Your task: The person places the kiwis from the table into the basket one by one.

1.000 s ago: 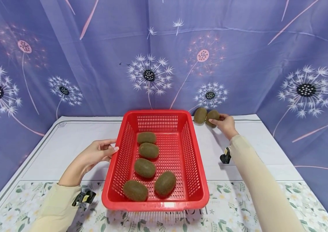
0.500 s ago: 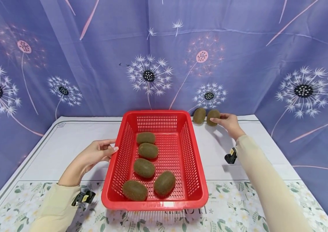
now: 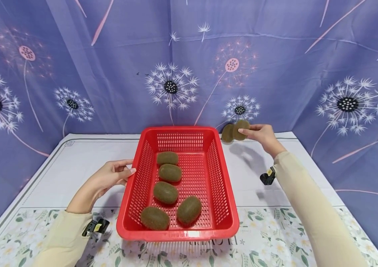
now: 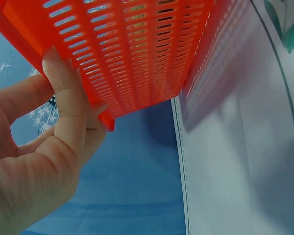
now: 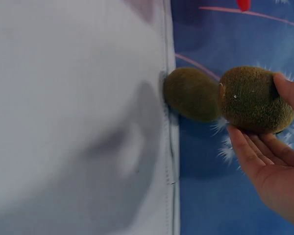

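Observation:
My right hand (image 3: 263, 136) grips a brown, fuzzy kiwi (image 3: 241, 130) between thumb and fingers, raised above the back right of the table with its shadow on the cloth below. A second kiwi (image 3: 227, 133) lies at the table's back edge, partly overlapped by the held one in the head view; the right wrist view also shows this lying kiwi (image 5: 191, 94). On the left, my left hand (image 3: 110, 176) pinches the rim of a red plastic basket (image 3: 221, 167), thumb on its outer side in the left wrist view. Several kiwis (image 3: 165, 193) lie inside the basket, mostly along its left side.
A white cloth (image 3: 85, 163) with a floral front part (image 3: 262, 237) covers the table. Purple dandelion-print curtains (image 3: 115, 74) stand close behind and at both sides. A small black camera (image 3: 267, 176) sits on the right wrist, another camera (image 3: 96, 227) on the left.
My right hand has lifted its kiwi off the table, up and slightly left, after drawing it away from the neighbouring kiwi. The left hand and basket have stayed in place.

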`<action>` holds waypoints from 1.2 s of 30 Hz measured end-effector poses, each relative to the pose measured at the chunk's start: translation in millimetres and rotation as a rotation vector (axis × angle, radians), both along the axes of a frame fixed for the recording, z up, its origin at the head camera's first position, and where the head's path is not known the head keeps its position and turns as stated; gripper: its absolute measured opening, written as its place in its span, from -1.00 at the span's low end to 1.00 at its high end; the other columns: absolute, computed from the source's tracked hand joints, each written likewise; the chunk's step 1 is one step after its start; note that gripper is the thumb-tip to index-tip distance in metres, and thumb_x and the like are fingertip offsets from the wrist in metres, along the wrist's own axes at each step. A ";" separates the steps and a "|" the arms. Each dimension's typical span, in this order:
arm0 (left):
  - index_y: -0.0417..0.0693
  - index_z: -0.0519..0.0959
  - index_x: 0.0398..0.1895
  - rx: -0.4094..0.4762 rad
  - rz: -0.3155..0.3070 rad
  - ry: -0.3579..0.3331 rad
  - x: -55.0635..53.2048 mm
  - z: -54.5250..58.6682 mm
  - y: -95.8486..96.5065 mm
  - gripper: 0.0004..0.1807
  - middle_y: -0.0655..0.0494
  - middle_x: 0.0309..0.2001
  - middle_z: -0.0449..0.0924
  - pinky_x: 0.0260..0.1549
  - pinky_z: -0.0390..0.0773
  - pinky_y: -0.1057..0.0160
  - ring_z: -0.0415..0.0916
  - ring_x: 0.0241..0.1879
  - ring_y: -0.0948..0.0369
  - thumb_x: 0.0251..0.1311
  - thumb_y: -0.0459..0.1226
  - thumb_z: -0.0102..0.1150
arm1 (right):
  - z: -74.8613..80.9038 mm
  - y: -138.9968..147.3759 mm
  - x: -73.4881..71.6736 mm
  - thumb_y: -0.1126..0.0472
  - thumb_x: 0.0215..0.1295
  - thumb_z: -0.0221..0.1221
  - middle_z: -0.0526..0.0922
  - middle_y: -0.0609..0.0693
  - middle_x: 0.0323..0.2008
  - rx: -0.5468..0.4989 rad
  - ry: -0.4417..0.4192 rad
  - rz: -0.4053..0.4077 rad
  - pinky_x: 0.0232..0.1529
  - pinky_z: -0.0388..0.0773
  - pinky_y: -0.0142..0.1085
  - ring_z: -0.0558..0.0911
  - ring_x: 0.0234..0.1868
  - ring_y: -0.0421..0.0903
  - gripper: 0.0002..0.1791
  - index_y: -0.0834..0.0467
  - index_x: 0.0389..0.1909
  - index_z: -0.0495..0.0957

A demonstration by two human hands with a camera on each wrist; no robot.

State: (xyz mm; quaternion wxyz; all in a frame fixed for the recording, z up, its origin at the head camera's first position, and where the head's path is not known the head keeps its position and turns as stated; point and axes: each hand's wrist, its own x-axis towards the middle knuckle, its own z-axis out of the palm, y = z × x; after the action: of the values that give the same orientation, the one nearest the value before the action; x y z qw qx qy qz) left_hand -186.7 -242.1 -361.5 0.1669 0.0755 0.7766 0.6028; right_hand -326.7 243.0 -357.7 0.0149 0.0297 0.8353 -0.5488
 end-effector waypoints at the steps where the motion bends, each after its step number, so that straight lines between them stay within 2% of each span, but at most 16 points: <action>1: -0.53 0.13 0.36 0.002 -0.001 0.000 0.1 0.1 0.1 -0.41 0.03 -0.35 0.54 -0.31 0.65 0.25 0.58 -0.45 0.23 0.38 -0.36 0.00 | 3.2 -1.3 0.6 -0.06 0.14 0.35 0.49 0.34 0.13 -0.006 -0.003 0.005 -0.14 0.58 -0.48 0.65 -0.36 -0.35 -0.18 0.41 0.26 0.36; 5: -0.52 0.13 0.37 0.003 0.003 -0.003 0.4 0.7 0.1 -0.41 0.02 -0.34 0.53 -0.31 0.65 0.25 0.59 -0.45 0.22 0.38 -0.36 0.00 | 15.1 -7.5 2.4 -0.06 0.13 0.36 0.43 0.37 0.19 -0.026 -0.010 0.027 -0.12 0.58 -0.46 0.65 -0.35 -0.34 -0.15 0.42 0.27 0.34; 12: -0.54 0.12 0.36 0.008 -0.003 -0.001 0.7 2.0 1.0 -0.40 0.02 -0.33 0.55 -0.31 0.65 0.25 0.59 -0.45 0.22 0.38 -0.36 0.00 | 35.3 -22.3 5.2 -0.11 0.07 0.39 0.44 0.28 0.20 -0.045 -0.014 0.062 0.17 0.47 -0.20 0.69 -0.24 -0.24 -0.13 0.39 0.25 0.37; 24: -0.50 0.13 0.37 -0.002 0.006 -0.009 1.5 2.5 1.1 -0.40 0.01 -0.35 0.52 -0.31 0.65 0.25 0.57 -0.45 0.22 0.38 -0.35 0.01 | 63.4 -62.8 4.3 -0.07 0.05 0.41 0.41 0.20 0.23 -0.086 -0.015 0.076 0.17 0.46 -0.20 0.69 -0.17 -0.15 -0.15 0.37 0.24 0.38; 32: -0.52 0.12 0.37 0.007 -0.003 -0.002 0.9 1.9 0.8 -0.40 0.02 -0.36 0.53 -0.31 0.65 0.24 0.58 -0.45 0.21 0.38 -0.35 0.00 | 71.8 -93.8 3.8 -0.01 0.08 0.40 0.38 0.19 0.28 -0.104 -0.007 0.105 0.07 0.55 -0.24 0.70 -0.19 -0.12 -0.26 0.36 0.19 0.44; 36: -0.51 0.13 0.37 0.003 -0.004 0.000 1.1 2.2 0.7 -0.40 0.00 -0.35 0.53 -0.31 0.65 0.23 0.59 -0.45 0.19 0.38 -0.34 0.01 | 74.1 -108.6 2.8 -0.05 0.06 0.41 0.43 0.18 0.24 -0.062 0.010 0.128 0.18 0.46 -0.23 0.71 -0.15 -0.03 -0.28 0.32 0.14 0.50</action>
State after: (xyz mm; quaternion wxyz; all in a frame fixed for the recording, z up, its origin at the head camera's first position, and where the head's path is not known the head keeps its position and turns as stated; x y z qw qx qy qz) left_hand -185.6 -241.4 -359.2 0.1681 0.0772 0.7756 0.6035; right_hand -323.9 134.4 -283.6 0.0470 -0.0270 0.8181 -0.5726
